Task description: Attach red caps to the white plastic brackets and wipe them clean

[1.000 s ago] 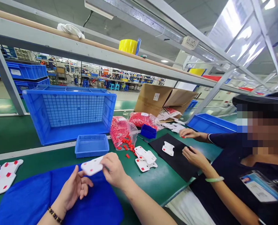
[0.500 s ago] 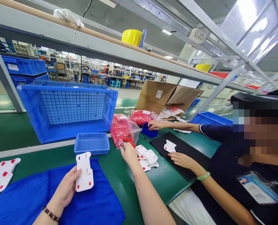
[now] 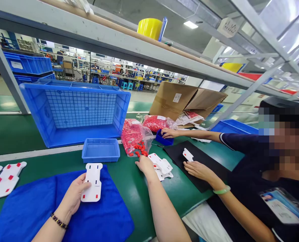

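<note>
My left hand (image 3: 76,193) grips a white plate (image 3: 92,185) with two red pieces at its lower end and dark slots above, held over a blue cloth (image 3: 109,215). Close to the mouth of a clear bag of red pieces (image 3: 133,134), my right hand (image 3: 145,165) has its fingers curled together; what they hold, if anything, is too small to make out. Loose red pieces (image 3: 139,147) lie at the bag's opening. Beside my right hand is a pile of white plates (image 3: 161,165). More white plates with red pieces (image 3: 9,179) lie at the far left.
A small blue tray (image 3: 101,150) stands before a large blue crate (image 3: 81,111) on its side. At right, a person (image 3: 245,161) reaches into a dark blue bin (image 3: 164,138) and holds a white plate (image 3: 188,155) over a black mat (image 3: 204,171). A cardboard box (image 3: 174,101) stands behind.
My right hand has drawn back slightly from the red pieces in the bag. The white plate in my left hand is turned a little. The view has shifted, and the person's plate is tilted more.
</note>
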`<state>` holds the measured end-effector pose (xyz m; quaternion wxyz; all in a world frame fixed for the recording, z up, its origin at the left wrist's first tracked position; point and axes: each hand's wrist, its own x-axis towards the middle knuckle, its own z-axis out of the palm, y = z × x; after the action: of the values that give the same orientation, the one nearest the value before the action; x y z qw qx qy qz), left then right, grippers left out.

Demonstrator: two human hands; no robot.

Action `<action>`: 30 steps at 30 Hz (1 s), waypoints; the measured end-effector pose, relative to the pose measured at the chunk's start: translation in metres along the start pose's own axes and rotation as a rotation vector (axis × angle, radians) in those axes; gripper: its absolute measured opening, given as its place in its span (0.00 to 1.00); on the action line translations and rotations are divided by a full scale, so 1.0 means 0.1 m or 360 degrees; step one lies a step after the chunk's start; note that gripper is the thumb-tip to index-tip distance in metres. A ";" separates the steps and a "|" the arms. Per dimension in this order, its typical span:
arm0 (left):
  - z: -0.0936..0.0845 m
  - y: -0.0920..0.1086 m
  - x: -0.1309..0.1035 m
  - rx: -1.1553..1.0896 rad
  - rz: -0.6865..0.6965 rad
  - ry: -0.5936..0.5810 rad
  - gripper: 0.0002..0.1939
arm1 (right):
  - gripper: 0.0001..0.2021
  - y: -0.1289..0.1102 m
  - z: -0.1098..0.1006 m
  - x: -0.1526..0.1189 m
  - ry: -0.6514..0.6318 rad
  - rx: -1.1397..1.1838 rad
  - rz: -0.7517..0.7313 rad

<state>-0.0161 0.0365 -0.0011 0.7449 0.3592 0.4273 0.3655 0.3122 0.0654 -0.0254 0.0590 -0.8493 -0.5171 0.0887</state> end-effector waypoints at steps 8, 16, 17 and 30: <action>0.03 -0.08 -0.04 0.0056 0.0228 0.0071 0.17 | 0.10 0.01 0.03 -0.07 0.0010 -0.0032 -0.0088; 0.02 -0.11 -0.02 0.0079 0.0266 0.0117 0.18 | 0.16 -0.02 0.19 -0.03 0.0265 0.0466 -0.0323; 0.02 -0.10 -0.02 0.0080 0.0264 0.0120 0.18 | 0.16 -0.01 0.20 -0.02 0.0289 0.0575 -0.0356; 0.03 -0.01 -0.10 0.0683 0.0321 0.0178 0.21 | 0.15 -0.16 0.19 -0.08 0.0136 0.1881 -0.0690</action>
<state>-0.0169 0.0270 0.0023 0.5864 0.5294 0.4976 0.3581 0.2903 0.0657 -0.0399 0.5554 -0.5520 -0.5384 0.3114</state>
